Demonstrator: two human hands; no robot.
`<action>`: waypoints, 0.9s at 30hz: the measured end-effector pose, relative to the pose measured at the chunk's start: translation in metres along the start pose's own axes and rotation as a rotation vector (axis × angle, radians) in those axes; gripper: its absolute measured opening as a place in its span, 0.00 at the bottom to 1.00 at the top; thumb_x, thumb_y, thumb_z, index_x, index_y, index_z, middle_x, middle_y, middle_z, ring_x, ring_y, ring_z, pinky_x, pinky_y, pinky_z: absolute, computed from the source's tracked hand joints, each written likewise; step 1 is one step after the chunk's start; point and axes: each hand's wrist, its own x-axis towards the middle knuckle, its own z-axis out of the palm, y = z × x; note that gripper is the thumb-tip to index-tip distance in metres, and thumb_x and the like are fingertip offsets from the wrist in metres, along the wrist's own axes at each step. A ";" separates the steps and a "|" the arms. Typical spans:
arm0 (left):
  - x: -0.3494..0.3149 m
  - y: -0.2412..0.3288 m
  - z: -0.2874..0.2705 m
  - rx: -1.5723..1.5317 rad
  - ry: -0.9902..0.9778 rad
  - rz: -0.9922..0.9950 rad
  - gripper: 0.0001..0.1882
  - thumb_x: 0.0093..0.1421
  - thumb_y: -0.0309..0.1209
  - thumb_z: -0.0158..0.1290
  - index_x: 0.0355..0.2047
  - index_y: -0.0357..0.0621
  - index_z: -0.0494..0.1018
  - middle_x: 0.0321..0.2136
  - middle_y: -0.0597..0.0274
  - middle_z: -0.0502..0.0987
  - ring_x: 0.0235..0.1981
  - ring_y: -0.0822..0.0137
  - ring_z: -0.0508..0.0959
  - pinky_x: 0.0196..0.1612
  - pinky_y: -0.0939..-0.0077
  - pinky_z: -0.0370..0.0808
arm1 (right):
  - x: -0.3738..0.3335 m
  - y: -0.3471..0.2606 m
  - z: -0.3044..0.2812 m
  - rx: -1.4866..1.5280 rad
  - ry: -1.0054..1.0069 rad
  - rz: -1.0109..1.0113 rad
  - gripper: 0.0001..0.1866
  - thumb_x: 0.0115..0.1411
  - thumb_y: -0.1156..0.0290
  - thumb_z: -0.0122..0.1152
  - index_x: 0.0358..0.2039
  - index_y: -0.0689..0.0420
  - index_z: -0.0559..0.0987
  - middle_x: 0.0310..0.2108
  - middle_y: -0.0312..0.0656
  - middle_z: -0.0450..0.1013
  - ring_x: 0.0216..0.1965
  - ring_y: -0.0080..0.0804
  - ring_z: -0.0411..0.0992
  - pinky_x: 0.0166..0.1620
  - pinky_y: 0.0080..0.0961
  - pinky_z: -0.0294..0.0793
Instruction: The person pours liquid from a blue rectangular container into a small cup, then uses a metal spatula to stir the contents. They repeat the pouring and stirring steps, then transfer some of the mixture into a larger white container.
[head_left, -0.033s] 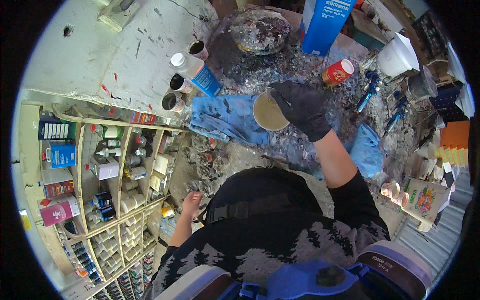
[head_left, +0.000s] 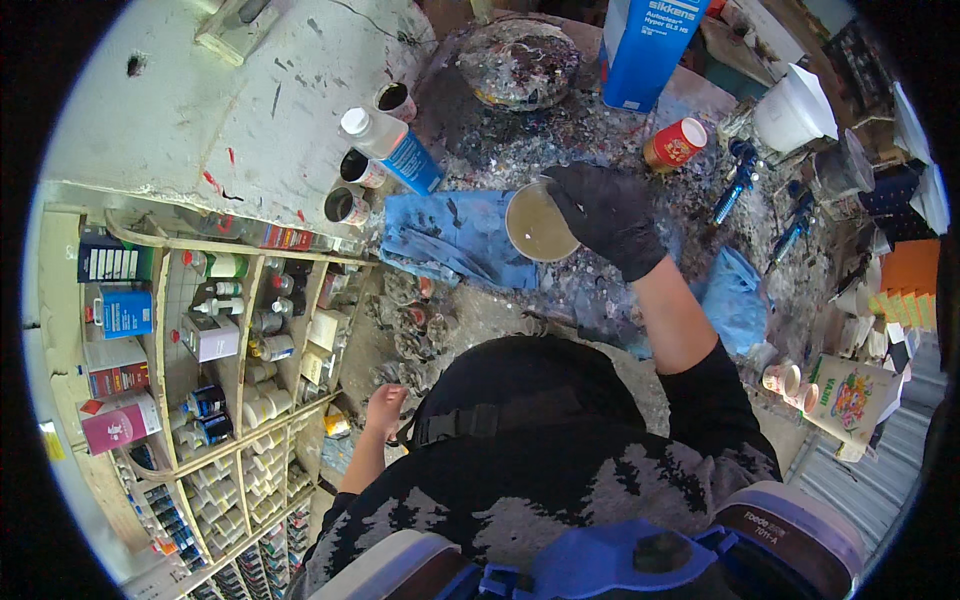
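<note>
My right hand (head_left: pixel 610 218), in a black glove, has its fingers closed on the rim of a round cup (head_left: pixel 541 225) holding a cloudy, pale yellowish liquid. The glove covers the cup's right edge. Under and left of the cup lies a folded blue cloth (head_left: pixel 450 235) with dark smears. My left hand (head_left: pixel 384 410) is bare and hangs low beside my body, away from the table. Its fingers curl loosely, with nothing seen in them. A clear bottle with a white cap and blue label (head_left: pixel 392 148) stands just beyond the cloth.
Several cups with dark contents (head_left: pixel 347 206) line the bench's left side. A blue metal can (head_left: pixel 645 55), a red cup (head_left: pixel 677 145), blue spray guns (head_left: pixel 737 182) and a white bucket (head_left: pixel 795 110) stand across the paint-crusted bench. Shelves of bottles and cans (head_left: pixel 250 330) rise at left.
</note>
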 end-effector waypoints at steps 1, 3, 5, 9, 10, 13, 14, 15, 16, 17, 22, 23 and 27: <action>-0.002 0.006 -0.001 -0.024 -0.007 -0.019 0.18 0.68 0.42 0.64 0.46 0.39 0.80 0.38 0.59 0.84 0.39 0.68 0.82 0.44 0.69 0.78 | -0.001 0.005 -0.003 -0.037 -0.090 0.037 0.11 0.64 0.66 0.68 0.45 0.52 0.86 0.39 0.47 0.83 0.36 0.48 0.83 0.39 0.41 0.83; -0.008 0.013 0.000 -0.039 -0.014 -0.069 0.18 0.68 0.42 0.64 0.45 0.39 0.80 0.37 0.60 0.84 0.37 0.68 0.82 0.43 0.70 0.79 | -0.009 0.009 -0.007 0.074 -0.036 -0.021 0.10 0.64 0.66 0.68 0.45 0.52 0.87 0.38 0.47 0.83 0.36 0.48 0.83 0.39 0.40 0.82; -0.019 0.010 -0.002 0.013 -0.002 -0.133 0.18 0.67 0.42 0.64 0.45 0.39 0.80 0.36 0.60 0.84 0.36 0.67 0.82 0.41 0.69 0.79 | -0.017 0.006 -0.006 0.163 -0.032 -0.048 0.10 0.63 0.66 0.68 0.45 0.52 0.87 0.37 0.47 0.83 0.36 0.48 0.83 0.38 0.40 0.82; -0.038 -0.033 -0.006 -0.017 -0.093 -0.128 0.15 0.67 0.40 0.63 0.44 0.41 0.80 0.35 0.60 0.84 0.35 0.66 0.83 0.38 0.67 0.78 | -0.018 -0.013 0.004 0.213 -0.034 -0.084 0.11 0.64 0.66 0.67 0.46 0.52 0.87 0.38 0.47 0.83 0.36 0.48 0.83 0.38 0.40 0.82; -0.041 -0.053 -0.006 0.147 -0.062 -0.090 0.13 0.67 0.37 0.62 0.44 0.39 0.80 0.35 0.60 0.84 0.35 0.66 0.83 0.38 0.67 0.78 | -0.017 -0.017 0.005 0.201 -0.040 -0.085 0.12 0.64 0.66 0.67 0.46 0.52 0.87 0.39 0.47 0.83 0.36 0.48 0.83 0.39 0.40 0.82; -0.016 -0.117 0.008 0.466 -0.286 -0.029 0.11 0.63 0.27 0.58 0.45 0.37 0.80 0.35 0.60 0.85 0.35 0.66 0.83 0.39 0.67 0.78 | -0.008 -0.016 0.008 0.146 0.017 -0.064 0.11 0.64 0.67 0.67 0.45 0.52 0.87 0.41 0.47 0.83 0.36 0.48 0.83 0.39 0.40 0.82; -0.013 -0.134 0.010 0.298 -0.233 -0.076 0.12 0.63 0.28 0.58 0.46 0.37 0.80 0.35 0.59 0.85 0.35 0.66 0.83 0.39 0.66 0.78 | -0.006 -0.012 0.007 0.114 0.023 -0.063 0.11 0.64 0.67 0.67 0.45 0.52 0.87 0.41 0.47 0.83 0.36 0.48 0.83 0.38 0.40 0.82; -0.010 -0.147 0.014 0.127 -0.182 -0.122 0.12 0.63 0.28 0.57 0.46 0.38 0.80 0.35 0.59 0.85 0.35 0.65 0.83 0.39 0.66 0.78 | -0.003 -0.007 0.005 0.081 0.026 -0.062 0.11 0.64 0.66 0.67 0.45 0.52 0.87 0.41 0.47 0.83 0.36 0.48 0.83 0.38 0.40 0.82; -0.008 -0.154 0.019 -0.047 -0.131 -0.168 0.12 0.63 0.28 0.57 0.46 0.38 0.80 0.35 0.58 0.85 0.34 0.64 0.83 0.39 0.66 0.78 | -0.004 -0.002 0.003 0.052 0.025 -0.059 0.11 0.64 0.66 0.67 0.46 0.51 0.87 0.40 0.47 0.83 0.36 0.48 0.83 0.38 0.40 0.82; -0.006 -0.156 0.021 -0.144 -0.092 -0.189 0.12 0.64 0.29 0.58 0.46 0.38 0.80 0.35 0.58 0.85 0.34 0.64 0.84 0.40 0.67 0.78 | -0.006 0.002 0.000 0.047 0.016 -0.048 0.11 0.64 0.66 0.67 0.46 0.51 0.87 0.41 0.46 0.83 0.35 0.47 0.82 0.38 0.39 0.82; 0.005 -0.117 0.015 -0.433 -0.064 -0.373 0.14 0.66 0.34 0.62 0.45 0.37 0.80 0.39 0.59 0.85 0.38 0.64 0.85 0.43 0.69 0.80 | -0.020 0.004 -0.014 0.221 -0.144 0.083 0.10 0.65 0.67 0.68 0.46 0.51 0.87 0.40 0.46 0.84 0.33 0.48 0.82 0.37 0.38 0.82; 0.011 -0.108 0.018 -0.464 -0.113 -0.335 0.14 0.66 0.35 0.62 0.45 0.37 0.79 0.39 0.59 0.85 0.39 0.65 0.85 0.44 0.69 0.80 | -0.023 -0.002 -0.013 0.259 -0.129 0.104 0.09 0.65 0.67 0.68 0.45 0.51 0.87 0.40 0.46 0.84 0.33 0.48 0.82 0.37 0.38 0.82; 0.008 -0.084 0.035 -0.333 -0.111 -0.220 0.14 0.68 0.35 0.63 0.46 0.38 0.80 0.39 0.61 0.85 0.41 0.68 0.84 0.45 0.70 0.79 | -0.021 -0.020 0.002 0.236 0.044 0.031 0.08 0.66 0.66 0.67 0.43 0.52 0.87 0.40 0.46 0.84 0.33 0.47 0.83 0.37 0.39 0.82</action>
